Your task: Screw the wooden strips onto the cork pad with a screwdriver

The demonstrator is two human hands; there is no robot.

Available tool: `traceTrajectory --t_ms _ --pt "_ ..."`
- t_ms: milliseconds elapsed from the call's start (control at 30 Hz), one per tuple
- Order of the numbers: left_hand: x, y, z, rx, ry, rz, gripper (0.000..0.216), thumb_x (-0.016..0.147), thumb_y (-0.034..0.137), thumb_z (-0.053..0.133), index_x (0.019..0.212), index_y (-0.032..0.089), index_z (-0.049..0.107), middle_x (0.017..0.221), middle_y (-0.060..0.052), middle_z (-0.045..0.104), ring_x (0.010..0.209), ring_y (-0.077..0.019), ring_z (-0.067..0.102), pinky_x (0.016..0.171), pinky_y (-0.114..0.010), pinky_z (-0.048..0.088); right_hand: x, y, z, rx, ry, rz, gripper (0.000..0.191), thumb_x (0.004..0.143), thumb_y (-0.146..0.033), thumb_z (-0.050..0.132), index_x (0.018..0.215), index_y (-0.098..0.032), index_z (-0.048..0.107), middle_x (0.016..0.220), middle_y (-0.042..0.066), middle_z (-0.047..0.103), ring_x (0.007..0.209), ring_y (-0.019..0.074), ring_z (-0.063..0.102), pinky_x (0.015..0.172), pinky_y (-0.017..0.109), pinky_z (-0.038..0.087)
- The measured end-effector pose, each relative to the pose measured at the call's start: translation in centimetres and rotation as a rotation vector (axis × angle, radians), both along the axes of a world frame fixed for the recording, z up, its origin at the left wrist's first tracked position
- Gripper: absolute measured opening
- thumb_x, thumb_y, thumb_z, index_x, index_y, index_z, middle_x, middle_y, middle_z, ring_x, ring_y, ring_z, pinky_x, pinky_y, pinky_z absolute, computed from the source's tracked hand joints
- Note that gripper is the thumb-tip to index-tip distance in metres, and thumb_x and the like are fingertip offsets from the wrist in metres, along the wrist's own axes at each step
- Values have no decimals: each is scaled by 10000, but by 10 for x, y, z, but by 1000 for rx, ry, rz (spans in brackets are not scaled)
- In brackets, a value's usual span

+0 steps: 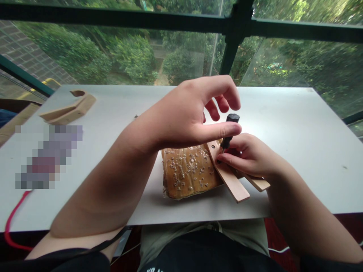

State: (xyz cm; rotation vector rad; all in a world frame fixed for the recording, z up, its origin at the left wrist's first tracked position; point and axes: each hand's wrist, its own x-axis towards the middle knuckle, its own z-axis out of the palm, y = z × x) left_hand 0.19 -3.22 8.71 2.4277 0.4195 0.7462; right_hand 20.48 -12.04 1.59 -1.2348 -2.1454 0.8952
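Observation:
A black-handled screwdriver [232, 118] stands tilted over a flat wooden strip [231, 181], its shaft pointing down at the wood. My left hand [198, 109] arches above it with fingers apart; the thumb crosses in front of the handle, and whether it touches cannot be seen. Low on the screwdriver, my right hand [249, 155] pinches around the shaft near the wood. A dark screw [213, 146] sits in the strip. Partly under the strip lies a tan block [184, 173] wrapped in clear tape, with many small pits or bits on its face. A second wooden strip [259, 184] projects beneath my right hand.
At the back left of the white table [306, 151] rests a curved wooden piece [70, 109]. A blurred-out object [51, 158] with a red cord [14, 215] lies on the left. Small metal bits [136, 116] are beyond my left forearm. Windows border the far edge.

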Motion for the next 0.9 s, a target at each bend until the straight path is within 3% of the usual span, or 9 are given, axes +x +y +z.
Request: traceTrajectory --t_ms 100,300,667,900 --pt "3 -4 -1 -44 -44 53 225 794 338 720 942 180 658 882 -39 711 763 -142 677 672 -255 532 -2 0 1 13 23 14 104 885 -176 596 863 -141 691 773 32 687 702 143 596 645 253 440" --pt "6 -10 -3 -66 -95 68 190 795 277 707 959 195 659 907 -44 708 757 -151 685 600 -241 531 -3 0 2 11 36 19 105 888 -166 588 815 -145 660 725 12 663 666 128 592 621 236 439" --pt "8 -11 -3 -54 -101 65 171 796 327 717 886 183 693 873 -45 715 771 -160 693 627 -252 543 -4 -1 -1 20 -46 -48 210 893 -266 604 720 -148 614 645 3 596 592 109 523 544 238 380" --pt "8 -11 -4 -136 -131 -10 125 824 227 661 931 177 704 891 -36 730 766 -140 699 610 -231 542 -4 -2 0 -42 50 -15 127 874 -206 611 758 -156 608 661 0 607 607 117 543 556 231 417"
